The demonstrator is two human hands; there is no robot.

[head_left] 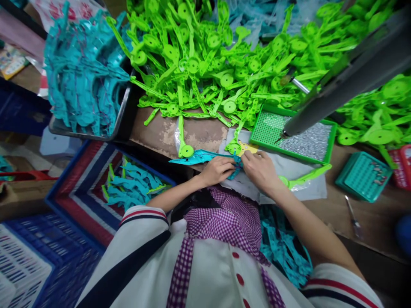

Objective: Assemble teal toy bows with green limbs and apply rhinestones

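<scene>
A long blue plastic part lies along the table's front edge, its pointed end out to the left. My left hand is closed on its right-hand portion, fingers bent over it. Close beside it, my right hand has its fingers pressed together at the same blue part; whatever is between the fingertips is hidden. A green plastic arm with a round disc touches the blue part just beyond my hands. Another green arm rests to the left, and a third green arm lies by my right wrist.
A green tray of small metal pieces stands beyond my right hand, under a dark powered-driver-like tool. Green parts are heaped behind. Blue parts fill a black bin at left. A screwdriver and teal basket lie right.
</scene>
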